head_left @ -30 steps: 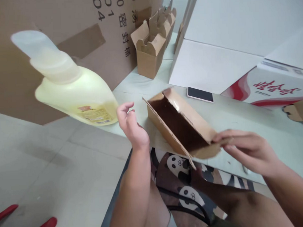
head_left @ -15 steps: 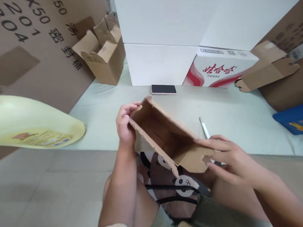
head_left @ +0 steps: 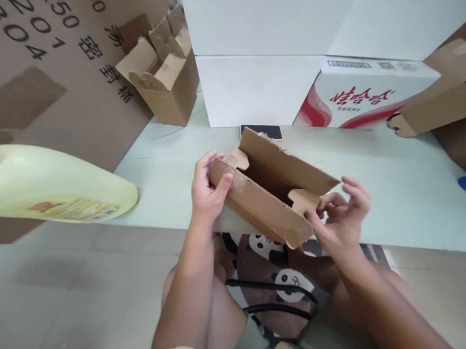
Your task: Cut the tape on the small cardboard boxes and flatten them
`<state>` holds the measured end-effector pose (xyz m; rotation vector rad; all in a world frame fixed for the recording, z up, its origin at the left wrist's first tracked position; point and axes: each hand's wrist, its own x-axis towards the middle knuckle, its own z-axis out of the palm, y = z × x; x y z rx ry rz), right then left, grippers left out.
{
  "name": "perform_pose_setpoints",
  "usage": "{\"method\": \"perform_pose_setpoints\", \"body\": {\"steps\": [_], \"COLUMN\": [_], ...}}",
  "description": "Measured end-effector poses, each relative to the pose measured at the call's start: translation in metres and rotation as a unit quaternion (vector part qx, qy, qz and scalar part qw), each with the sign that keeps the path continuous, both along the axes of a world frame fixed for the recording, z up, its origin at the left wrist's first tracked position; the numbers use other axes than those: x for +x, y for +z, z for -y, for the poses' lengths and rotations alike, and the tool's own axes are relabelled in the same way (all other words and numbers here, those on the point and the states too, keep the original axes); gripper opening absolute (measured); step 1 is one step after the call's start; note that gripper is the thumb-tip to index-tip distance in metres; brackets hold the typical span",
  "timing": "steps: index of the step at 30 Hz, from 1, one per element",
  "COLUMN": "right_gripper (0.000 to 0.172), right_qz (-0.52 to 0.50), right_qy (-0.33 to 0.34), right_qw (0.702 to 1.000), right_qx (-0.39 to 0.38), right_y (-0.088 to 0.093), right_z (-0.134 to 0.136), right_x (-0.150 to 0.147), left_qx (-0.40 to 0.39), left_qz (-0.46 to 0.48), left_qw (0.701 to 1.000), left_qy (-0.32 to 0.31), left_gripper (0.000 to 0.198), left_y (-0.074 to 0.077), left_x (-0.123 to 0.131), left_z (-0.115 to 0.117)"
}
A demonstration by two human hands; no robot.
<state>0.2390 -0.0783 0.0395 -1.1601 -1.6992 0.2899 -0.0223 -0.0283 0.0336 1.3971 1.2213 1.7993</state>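
Pale green, the table point(head_left: 168, 182) ran across the scene, with white boxes point(head_left: 253, 87) stacked at its far side and a phone point(head_left: 270, 130) lying just before them. Above the table's near edge, a small cardboard box point(head_left: 264, 204) was held aslant, its top open; whether it touched the tabletop could not be told. The left hand point(head_left: 208, 190) gripped its left end, thumb against the near wall. At the right end, the right hand point(head_left: 339, 214) had its thumb by the short flap and its fingers partly curled; whether they pinched the cardboard could not be told. Well to the left was a yellow bottle point(head_left: 65, 180).
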Motion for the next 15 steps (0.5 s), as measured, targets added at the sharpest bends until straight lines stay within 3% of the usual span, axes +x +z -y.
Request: {"method": "perform_pose_setpoints", "body": {"steps": [1,2,5,7,11,13,15], "right_gripper": [0.071,0.066,0.024,0.022,0.028,0.029,0.026], "right_qz": [-0.028,-0.039,-0.004,0.003,-0.095,-0.126,-0.109], "right_qy": [0.011,0.039,0.144,0.175,0.094,0.035,0.049], "right_qw": [0.999,0.998,0.988,0.983,0.988,0.980,0.961], "right_qx": [-0.014,-0.028,-0.045,-0.045,-0.072,-0.147,-0.250], "right_y": [-0.002,-0.003,-0.004,-0.006,-0.020,-0.027,-0.031], "right_z": [0.001,0.001,0.002,0.003,0.002,0.001,-0.001], "right_x": [0.001,0.003,0.012,0.018,0.021,0.021,0.020], "left_qx": [0.003,0.007,0.010,0.010,-0.009,-0.023,-0.031], "left_qz": [-0.028,-0.057,-0.145,-0.204,-0.249,-0.219,-0.165], "left_qw": [1.000,0.998,0.989,0.979,0.968,0.975,0.984], "left_qy": [0.006,0.013,0.016,0.007,0.006,0.023,0.060], "left_gripper": [0.057,0.056,0.039,0.025,0.022,0.023,0.024], "left_y": [0.000,0.000,0.004,0.007,0.009,0.005,0.000], "left_x": [-0.001,-0.002,-0.003,-0.003,-0.011,-0.020,-0.029], "left_z": [0.000,0.000,0.001,0.002,0.000,-0.002,-0.005]}}
